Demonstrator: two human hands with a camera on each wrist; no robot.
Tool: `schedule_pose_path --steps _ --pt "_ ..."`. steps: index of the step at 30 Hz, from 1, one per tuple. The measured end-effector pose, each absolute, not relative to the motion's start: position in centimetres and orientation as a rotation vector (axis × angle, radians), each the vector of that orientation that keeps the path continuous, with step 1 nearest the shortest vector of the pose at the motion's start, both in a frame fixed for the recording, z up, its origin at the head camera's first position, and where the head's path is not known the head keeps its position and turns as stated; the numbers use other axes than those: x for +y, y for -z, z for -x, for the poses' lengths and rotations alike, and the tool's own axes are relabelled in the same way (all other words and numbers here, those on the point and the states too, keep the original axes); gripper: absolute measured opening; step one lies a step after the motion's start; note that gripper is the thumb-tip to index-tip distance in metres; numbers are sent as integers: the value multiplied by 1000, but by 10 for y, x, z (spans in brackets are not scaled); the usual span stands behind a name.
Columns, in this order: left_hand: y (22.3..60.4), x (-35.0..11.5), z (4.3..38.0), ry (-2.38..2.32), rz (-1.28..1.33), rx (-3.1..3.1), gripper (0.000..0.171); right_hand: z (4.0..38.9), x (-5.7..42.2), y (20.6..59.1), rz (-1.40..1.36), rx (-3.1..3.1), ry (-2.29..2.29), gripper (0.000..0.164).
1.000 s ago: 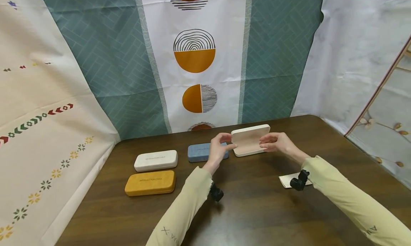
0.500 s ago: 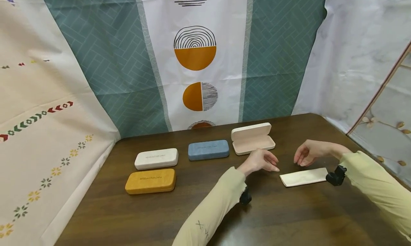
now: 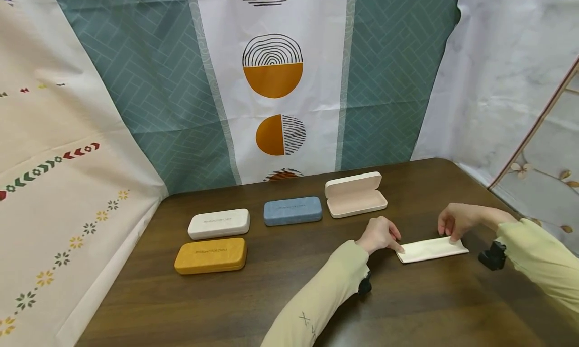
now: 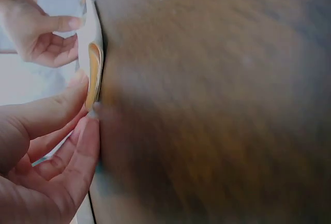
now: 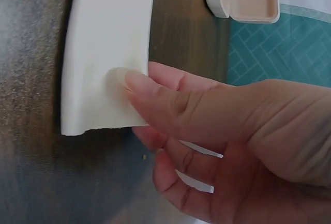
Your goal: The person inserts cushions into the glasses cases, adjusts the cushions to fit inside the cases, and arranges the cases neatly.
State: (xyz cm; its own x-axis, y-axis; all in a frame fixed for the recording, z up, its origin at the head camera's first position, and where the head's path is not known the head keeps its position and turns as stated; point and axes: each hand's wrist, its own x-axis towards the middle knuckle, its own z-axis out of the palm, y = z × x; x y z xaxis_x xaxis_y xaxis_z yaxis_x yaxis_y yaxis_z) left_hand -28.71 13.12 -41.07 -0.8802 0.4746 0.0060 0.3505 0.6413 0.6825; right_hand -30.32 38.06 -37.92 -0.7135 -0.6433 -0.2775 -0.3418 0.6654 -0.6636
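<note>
A folded cream cloth (image 3: 429,250) lies on the table at the right, long and flat. My right hand (image 3: 459,220) pinches its right end; in the right wrist view the thumb (image 5: 142,87) presses on top, with fingers behind the edge. At the other end is my left hand (image 3: 380,235), thumb on the cloth and fingers at its edge. The left wrist view shows the cloth's folded layers (image 4: 94,74) end-on, yellowish inside. Behind the hands stands an open white glasses case (image 3: 356,204) with a pale pink lining and nothing in it.
A closed blue glasses case (image 3: 292,211) sits left of the open one. Further left are a white case (image 3: 219,224) and, in front of it, a mustard-yellow case (image 3: 210,256). Patterned curtains (image 3: 393,75) hang behind the brown table (image 3: 190,307).
Both hands have left the case, which now stands open on the table, and moved right and nearer to the cloth. They have taken hold of its two ends.
</note>
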Motion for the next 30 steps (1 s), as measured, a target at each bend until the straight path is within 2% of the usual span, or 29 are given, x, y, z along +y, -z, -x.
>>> schedule_pose_path --steps 12,23,30 --pt "412 135 286 -926 -691 2744 17 300 383 383 780 2404 772 16" --pt "402 114 296 -1176 -704 2395 6 308 386 377 936 2292 946 9" --pt "405 85 311 -1511 -591 2071 9 318 378 381 697 2235 1163 14"
